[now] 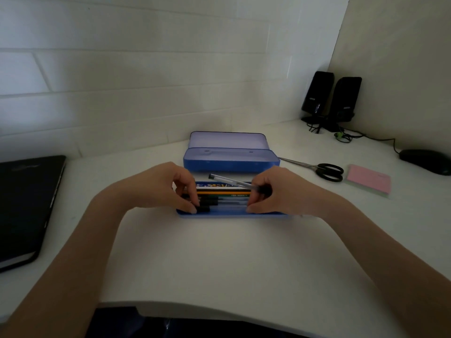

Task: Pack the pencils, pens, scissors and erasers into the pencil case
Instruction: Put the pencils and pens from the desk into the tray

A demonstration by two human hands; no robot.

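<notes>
A blue pencil case [230, 164] stands open at the desk's middle, its lid raised toward the wall. In front of it lies a flat blue tray [231, 214] holding pencils and pens [224, 194] side by side. My left hand [170, 186] rests on the tray's left end, fingertips on the black pen caps. My right hand [271, 191] is at the tray's right end and holds a clear pen [229, 181] that slants up to the left over the tray. Black-handled scissors [324, 170] lie on the desk right of the case.
A pink sticky-note pad [368, 181] lies right of the scissors. A black mouse [425, 161] and two black speakers [332, 98] with cables sit in the far right corner. A closed black laptop [26, 206] lies at the left edge.
</notes>
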